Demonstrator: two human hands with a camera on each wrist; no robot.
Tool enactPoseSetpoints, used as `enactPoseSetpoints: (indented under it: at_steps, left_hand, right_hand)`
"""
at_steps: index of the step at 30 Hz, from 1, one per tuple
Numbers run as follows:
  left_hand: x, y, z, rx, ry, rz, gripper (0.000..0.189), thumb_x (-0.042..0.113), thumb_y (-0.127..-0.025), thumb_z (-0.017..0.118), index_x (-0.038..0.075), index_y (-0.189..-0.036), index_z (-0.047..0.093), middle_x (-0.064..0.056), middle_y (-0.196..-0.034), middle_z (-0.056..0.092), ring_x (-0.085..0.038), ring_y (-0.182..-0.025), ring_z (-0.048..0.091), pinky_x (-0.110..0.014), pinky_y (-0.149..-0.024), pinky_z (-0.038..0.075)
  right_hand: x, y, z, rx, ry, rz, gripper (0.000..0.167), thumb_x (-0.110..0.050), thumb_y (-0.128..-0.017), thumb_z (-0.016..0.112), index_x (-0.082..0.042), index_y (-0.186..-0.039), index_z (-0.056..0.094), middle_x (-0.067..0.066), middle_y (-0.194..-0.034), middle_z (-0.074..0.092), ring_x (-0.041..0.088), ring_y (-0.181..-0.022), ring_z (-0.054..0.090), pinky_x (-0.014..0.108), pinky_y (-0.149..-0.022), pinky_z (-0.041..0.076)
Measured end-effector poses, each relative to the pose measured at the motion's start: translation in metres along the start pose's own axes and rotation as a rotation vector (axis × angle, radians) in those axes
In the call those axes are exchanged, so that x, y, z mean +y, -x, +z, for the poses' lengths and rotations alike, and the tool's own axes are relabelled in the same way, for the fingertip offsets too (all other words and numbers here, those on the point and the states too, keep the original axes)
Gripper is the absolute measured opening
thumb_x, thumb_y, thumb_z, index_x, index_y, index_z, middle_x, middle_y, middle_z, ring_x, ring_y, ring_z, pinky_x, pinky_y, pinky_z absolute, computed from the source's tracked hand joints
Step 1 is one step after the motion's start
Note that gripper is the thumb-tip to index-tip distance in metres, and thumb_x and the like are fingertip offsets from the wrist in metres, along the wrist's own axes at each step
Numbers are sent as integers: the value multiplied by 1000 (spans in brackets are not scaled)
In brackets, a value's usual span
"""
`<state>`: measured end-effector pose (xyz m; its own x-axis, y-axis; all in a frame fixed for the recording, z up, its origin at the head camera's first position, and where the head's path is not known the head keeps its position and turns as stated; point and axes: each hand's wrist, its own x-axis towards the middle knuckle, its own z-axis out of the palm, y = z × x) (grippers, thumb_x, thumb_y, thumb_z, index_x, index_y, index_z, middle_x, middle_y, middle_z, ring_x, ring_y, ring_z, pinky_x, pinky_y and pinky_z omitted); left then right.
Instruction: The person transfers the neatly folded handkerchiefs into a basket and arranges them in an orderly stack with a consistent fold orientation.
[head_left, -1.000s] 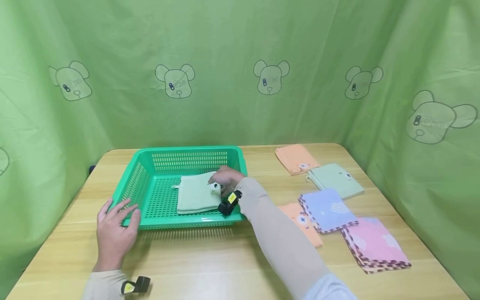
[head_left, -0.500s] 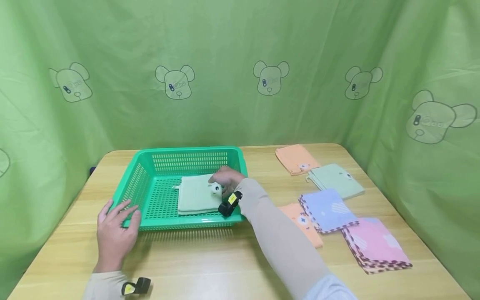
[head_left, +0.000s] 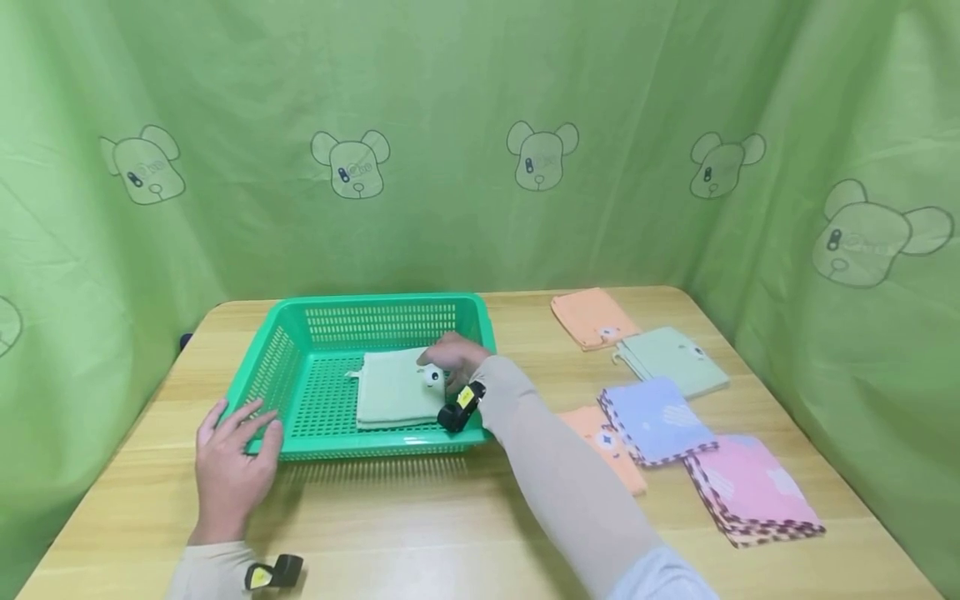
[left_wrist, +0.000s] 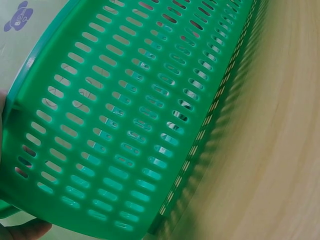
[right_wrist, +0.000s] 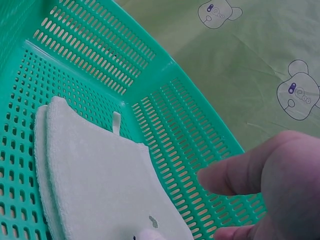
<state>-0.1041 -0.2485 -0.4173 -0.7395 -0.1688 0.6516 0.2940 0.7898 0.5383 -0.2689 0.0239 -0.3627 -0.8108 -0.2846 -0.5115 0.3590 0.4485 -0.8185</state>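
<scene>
A green plastic basket (head_left: 390,446) stands on the wooden table, with a folded pale green towel (head_left: 393,387) on its floor near the right side. In the right wrist view the same towel (right_wrist: 105,175) shows a hanging loop and a small dark embroidered mark. My right hand (head_left: 453,357) reaches over the towel's right end, beside an eye-like patch. Its visible fingers (right_wrist: 230,174) are apart from one another; the lower part of the hand is cut off. My left hand (head_left: 234,467) rests with spread fingers at the basket's near left corner. Only fingertips (left_wrist: 30,229) show in the left wrist view.
To the right lie more folded towels: an orange one (head_left: 596,317), a pale green one (head_left: 678,362), a blue one (head_left: 660,421), a pink one (head_left: 757,483) and another orange one (head_left: 611,450) partly under the blue. A green curtain (head_left: 450,233) surrounds the table.
Both hands and the basket stay almost in place. The pale green towel has shifted very slightly right in the head view.
</scene>
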Motion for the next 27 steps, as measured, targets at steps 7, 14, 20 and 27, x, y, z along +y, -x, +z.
enactPoseSetpoints:
  at_steps: [7, 14, 20, 27]
  left_hand:
    - [0, 1, 0, -7, 1, -15, 25, 16, -86, 62, -4, -97, 71, -27, -115, 64, -49, -128, 38, -52, -113, 18]
    - [-1, 0, -2, -13, 2, -26, 25, 17, -87, 63, -3, -98, 71, -26, -117, 64, -48, -130, 36, -54, -112, 18]
    - [-1, -1, -1, -13, 7, -21, 24, 16, -86, 63, -4, -98, 71, -27, -116, 64, -49, -129, 37, -53, -112, 18]
    - [-2, 0, -1, -22, 8, -23, 24, 16, -87, 63, -3, -99, 71, -26, -116, 63, -49, -129, 37, -54, -112, 18]
  right_hand:
    - [0, 0, 2, 12, -13, 6, 58, -11, -91, 63, 7, -138, 34, 26, -136, 42, 58, -123, 40, 60, -98, 42]
    - [-4, 2, 2, 25, -12, -34, 56, -17, -92, 63, 8, -136, 38, 25, -136, 46, 49, -120, 49, 57, -94, 46]
    - [-8, 6, 0, 57, -16, -77, 65, -19, -92, 64, 6, -142, 29, 25, -145, 34, 50, -125, 42, 57, -96, 45]
    - [-9, 10, -3, 61, -48, -113, 73, -25, -95, 61, 2, -149, 19, 24, -151, 26, 47, -125, 42, 56, -97, 44]
